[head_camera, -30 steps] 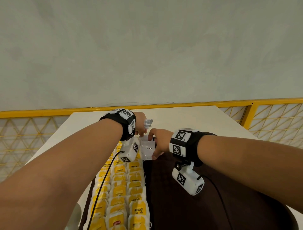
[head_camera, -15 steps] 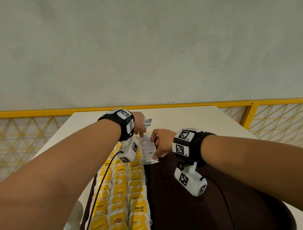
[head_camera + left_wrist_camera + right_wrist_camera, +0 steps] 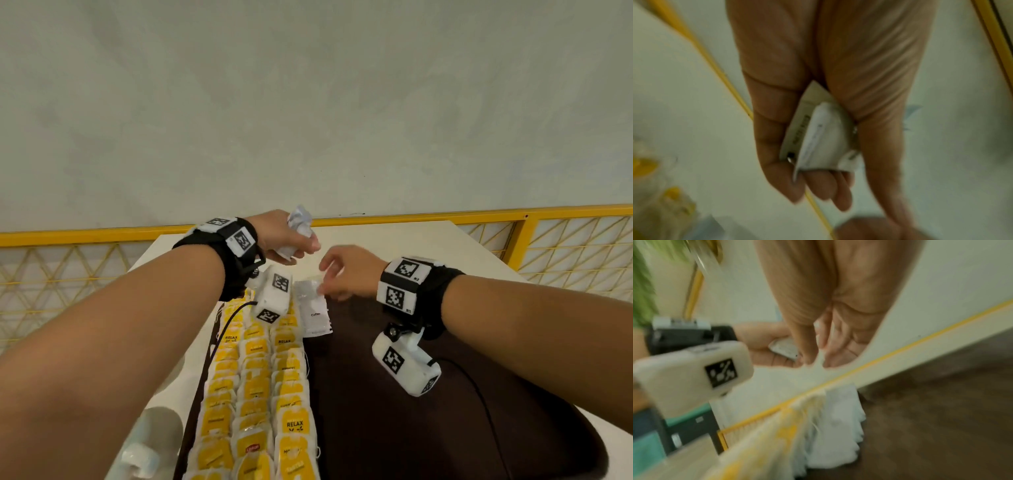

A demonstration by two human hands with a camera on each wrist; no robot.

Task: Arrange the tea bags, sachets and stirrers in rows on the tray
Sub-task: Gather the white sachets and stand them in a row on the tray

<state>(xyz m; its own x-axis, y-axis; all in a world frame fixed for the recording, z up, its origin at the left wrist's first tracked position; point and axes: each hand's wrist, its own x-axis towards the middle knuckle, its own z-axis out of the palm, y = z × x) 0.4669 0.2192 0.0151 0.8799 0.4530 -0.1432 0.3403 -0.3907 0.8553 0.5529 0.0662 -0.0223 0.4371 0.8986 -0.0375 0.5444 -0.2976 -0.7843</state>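
Note:
Three rows of yellow tea bags [image 3: 257, 394] cover the left part of the dark brown tray [image 3: 411, 428]. To their right, at the tray's far end, lies a white coffee sachet [image 3: 317, 315], with another pale sachet [image 3: 305, 291] just beyond it. My left hand [image 3: 301, 251] hovers above the far end and grips a bunch of white sachets [image 3: 824, 138]. My right hand [image 3: 322, 277] hangs just over the laid sachets with its fingers loosely curled. Nothing shows between its fingertips [image 3: 807, 360] in the right wrist view. No stirrers are in view.
The tray lies on a white table [image 3: 394, 240] that ends at a yellow railing [image 3: 479, 214] before a grey wall. A clear plastic bottle [image 3: 150, 442] lies left of the tray near me. The tray's right half shows bare dark surface.
My right hand has let go of the coffee sachet it laid beside the tea bags and has risen toward my left hand. The left hand has lifted a little with its bunch.

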